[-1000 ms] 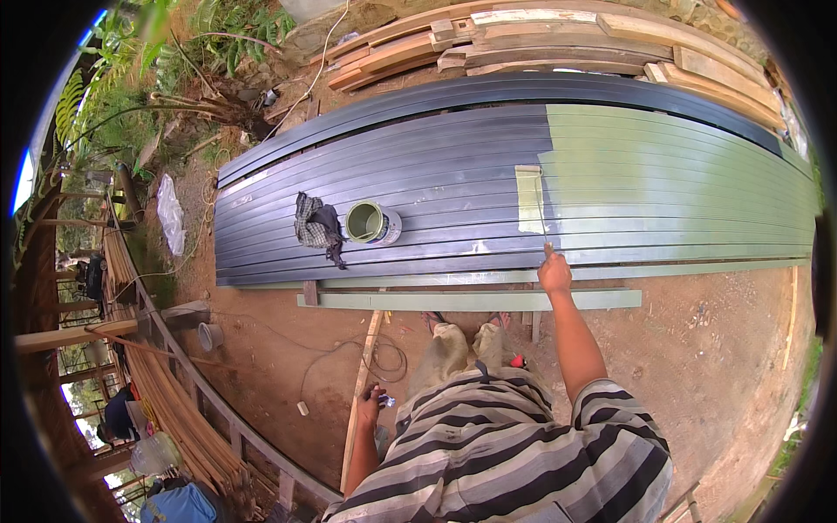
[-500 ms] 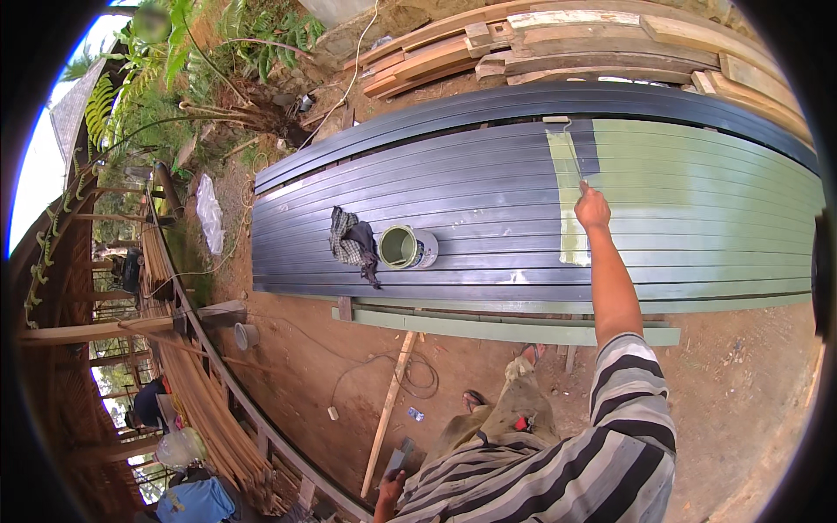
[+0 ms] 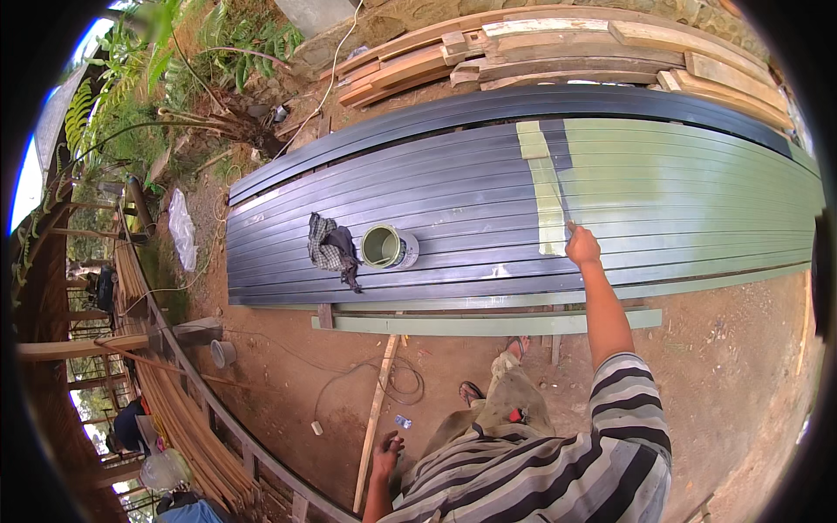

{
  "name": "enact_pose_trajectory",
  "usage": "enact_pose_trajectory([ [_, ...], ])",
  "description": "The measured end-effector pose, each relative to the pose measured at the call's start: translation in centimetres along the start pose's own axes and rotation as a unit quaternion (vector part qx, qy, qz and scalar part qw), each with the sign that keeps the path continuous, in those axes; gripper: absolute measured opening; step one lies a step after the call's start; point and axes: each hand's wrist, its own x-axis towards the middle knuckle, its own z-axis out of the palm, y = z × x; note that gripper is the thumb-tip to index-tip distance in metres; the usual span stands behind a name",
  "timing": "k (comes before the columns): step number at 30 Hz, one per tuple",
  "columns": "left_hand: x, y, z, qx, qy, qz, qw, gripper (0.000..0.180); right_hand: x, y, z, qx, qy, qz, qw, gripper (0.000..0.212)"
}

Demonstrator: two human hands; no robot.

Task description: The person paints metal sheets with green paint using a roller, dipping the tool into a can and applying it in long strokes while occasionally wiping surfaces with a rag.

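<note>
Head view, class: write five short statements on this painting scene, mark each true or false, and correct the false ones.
1. The right hand grips the roller handle. True.
2. The paint bucket is on the bare ground. False: it is on the dark part of the boards.
3. The checked cloth lies left of the paint bucket. True.
4. The boards are green all over. False: their left part is dark.
5. The left hand touches the boards. False: the left hand is apart from them.

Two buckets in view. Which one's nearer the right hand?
The green-lined paint bucket on the dark boards, beside the bunched cloth. The other, a grey bucket, is on the ground, farther left of the right hand.
</note>
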Motion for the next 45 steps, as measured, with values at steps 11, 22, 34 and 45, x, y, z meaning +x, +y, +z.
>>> enact_pose_trajectory([
  [11, 6.1, -10.6, -5.4, -0.074, -0.049, -0.012, 0.996, 0.042, -28.4, 5.7, 2.3, -0.046, -0.050, 0.054, 0.996, 0.049],
  [22, 5.8, -21.2, -11.3, -0.173, -0.016, -0.062, 0.983, 0.049, -45.4, 5.0, 0.5, -0.046, -0.066, 0.082, 0.993, 0.050],
  [34, 5.4, -20.2, -9.3, -0.200, 0.018, -0.084, 0.976, 0.046, -41.7, 5.0, 0.6, -0.058, -0.050, 0.090, 0.993, 0.052],
  [45, 2.8, -6.4, -0.3, -0.156, 0.030, -0.006, 0.987, 0.047, -17.9, 4.0, 0.4, -0.015, -0.005, 0.061, 0.998, 0.045],
])
